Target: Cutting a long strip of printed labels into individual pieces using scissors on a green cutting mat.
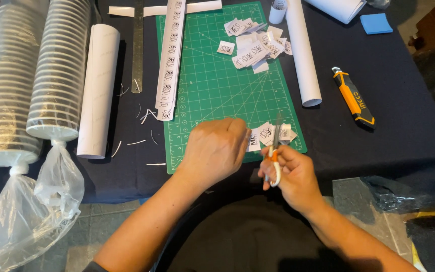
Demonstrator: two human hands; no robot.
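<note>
Paper squares (pixel 267 133) sit pinched in our left hand (pixel 215 151), so the scissors (pixel 276 151) gripped in our right hand (pixel 293 176) might nick a finger.

Cutting mat (pixel 212 85): matt green rubbery sheet on dark matt cloth (pixel 404 121). Scissors (pixel 276 151): metal blades, glossy plastic handles (orange-white). Labels (pixel 255 48) matt paper; ruler (pixel 137 45) brushed metal.

White cut labels (pixel 254 46) piled on green mat (pixel 212 85).
</note>
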